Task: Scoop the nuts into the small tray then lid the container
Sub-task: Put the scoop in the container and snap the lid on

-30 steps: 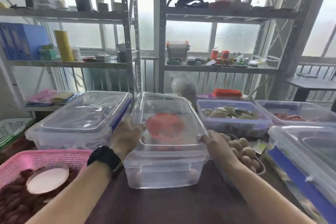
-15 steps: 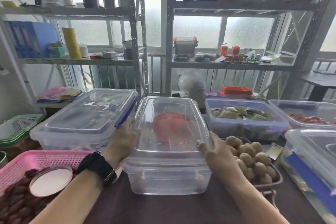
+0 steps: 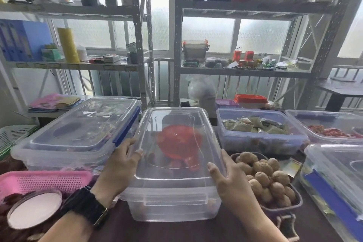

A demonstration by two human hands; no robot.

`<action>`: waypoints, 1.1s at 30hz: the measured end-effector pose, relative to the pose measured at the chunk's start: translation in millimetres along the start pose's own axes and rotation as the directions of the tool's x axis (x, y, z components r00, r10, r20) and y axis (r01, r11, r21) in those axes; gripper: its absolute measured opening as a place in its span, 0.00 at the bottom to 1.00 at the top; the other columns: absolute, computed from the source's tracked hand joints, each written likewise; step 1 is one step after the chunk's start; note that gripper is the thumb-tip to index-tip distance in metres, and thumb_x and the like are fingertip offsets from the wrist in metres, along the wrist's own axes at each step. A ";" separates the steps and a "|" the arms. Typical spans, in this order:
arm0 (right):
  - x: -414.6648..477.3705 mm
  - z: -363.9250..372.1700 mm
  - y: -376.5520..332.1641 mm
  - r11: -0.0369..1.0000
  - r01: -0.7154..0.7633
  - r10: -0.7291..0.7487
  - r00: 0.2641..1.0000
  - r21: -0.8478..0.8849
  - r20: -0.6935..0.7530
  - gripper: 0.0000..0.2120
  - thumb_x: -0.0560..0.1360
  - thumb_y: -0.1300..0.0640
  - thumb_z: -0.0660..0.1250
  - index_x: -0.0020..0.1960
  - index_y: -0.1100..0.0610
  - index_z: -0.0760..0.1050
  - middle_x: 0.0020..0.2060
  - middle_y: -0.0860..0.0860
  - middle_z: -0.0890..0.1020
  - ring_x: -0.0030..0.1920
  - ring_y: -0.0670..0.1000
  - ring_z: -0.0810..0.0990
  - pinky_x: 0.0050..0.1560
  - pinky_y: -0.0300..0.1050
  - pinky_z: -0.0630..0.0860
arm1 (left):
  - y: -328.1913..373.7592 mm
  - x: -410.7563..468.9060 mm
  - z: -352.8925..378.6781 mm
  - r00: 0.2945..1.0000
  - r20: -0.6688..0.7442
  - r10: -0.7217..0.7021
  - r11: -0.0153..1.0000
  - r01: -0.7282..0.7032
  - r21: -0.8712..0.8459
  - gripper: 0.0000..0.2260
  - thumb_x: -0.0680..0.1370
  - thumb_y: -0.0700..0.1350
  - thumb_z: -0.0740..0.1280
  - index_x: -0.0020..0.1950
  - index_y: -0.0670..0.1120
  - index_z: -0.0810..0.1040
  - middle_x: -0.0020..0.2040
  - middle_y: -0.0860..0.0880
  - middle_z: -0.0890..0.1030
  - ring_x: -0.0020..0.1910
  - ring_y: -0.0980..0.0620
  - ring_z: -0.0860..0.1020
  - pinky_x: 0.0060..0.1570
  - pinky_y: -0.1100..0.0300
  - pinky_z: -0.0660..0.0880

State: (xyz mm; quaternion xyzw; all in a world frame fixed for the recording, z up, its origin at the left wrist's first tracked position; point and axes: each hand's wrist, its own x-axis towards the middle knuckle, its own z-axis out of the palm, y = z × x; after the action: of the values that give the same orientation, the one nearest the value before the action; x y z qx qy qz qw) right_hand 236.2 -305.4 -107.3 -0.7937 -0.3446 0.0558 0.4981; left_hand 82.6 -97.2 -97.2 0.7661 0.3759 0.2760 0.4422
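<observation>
A clear plastic container (image 3: pixel 172 206) stands in the middle of the dark table, with its clear lid (image 3: pixel 176 122) lying on top. A red scoop (image 3: pixel 179 143) and a few nuts show through the lid. My left hand (image 3: pixel 119 167), with a black watch on its wrist, grips the lid's left edge with its fingers over the rim. My right hand (image 3: pixel 229 179) presses against the lid's right edge. Just right of the container, a small purple tray (image 3: pixel 282 207) is heaped with walnuts (image 3: pixel 263 177) and touches my right wrist.
A large lidded box with blue clips (image 3: pixel 78 133) stands at the left. A pink basket (image 3: pixel 45 180) and a white round lid (image 3: pixel 34 209) are at the near left. An open box of packets (image 3: pixel 259 139) and more boxes (image 3: pixel 334 182) crowd the right. Metal shelves rise behind.
Both hands have slid a little nearer along the lid's sides, staying on its edges. The view has shifted, and more of the walnut tray shows.
</observation>
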 end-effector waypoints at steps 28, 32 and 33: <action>55.8 1.7 -18.0 0.855 -0.183 0.218 0.976 -0.486 0.017 0.32 0.75 0.32 0.57 0.62 0.60 0.70 0.61 0.59 0.75 0.61 0.61 0.74 0.59 0.55 0.72 | -12.5 13.3 -1.7 0.990 0.089 -0.106 0.994 0.108 -0.023 0.35 0.73 0.65 0.59 0.79 0.54 0.60 0.76 0.47 0.68 0.74 0.43 0.68 0.73 0.41 0.65; 50.3 1.7 -24.6 0.851 -0.102 0.086 0.995 -0.514 -0.055 0.26 0.77 0.39 0.61 0.63 0.59 0.68 0.61 0.58 0.74 0.62 0.60 0.72 0.58 0.53 0.71 | -7.6 10.4 0.6 0.991 0.087 -0.103 0.994 0.106 -0.033 0.29 0.81 0.58 0.60 0.80 0.52 0.58 0.78 0.46 0.65 0.76 0.43 0.65 0.75 0.41 0.62; 50.7 1.8 -25.0 0.859 -0.097 0.076 0.995 -0.503 -0.062 0.26 0.77 0.40 0.62 0.63 0.59 0.68 0.60 0.58 0.74 0.62 0.60 0.73 0.58 0.53 0.71 | -7.5 10.8 1.3 0.991 0.083 -0.101 0.994 0.104 -0.032 0.28 0.82 0.57 0.60 0.80 0.51 0.58 0.78 0.46 0.65 0.76 0.42 0.65 0.75 0.41 0.62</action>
State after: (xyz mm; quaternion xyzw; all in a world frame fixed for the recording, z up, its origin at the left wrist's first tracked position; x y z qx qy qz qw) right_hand 261.4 -266.9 -74.5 -0.9121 -0.3013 -0.0300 0.2764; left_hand 87.2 -86.5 -103.5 0.7482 0.3916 0.2281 0.4845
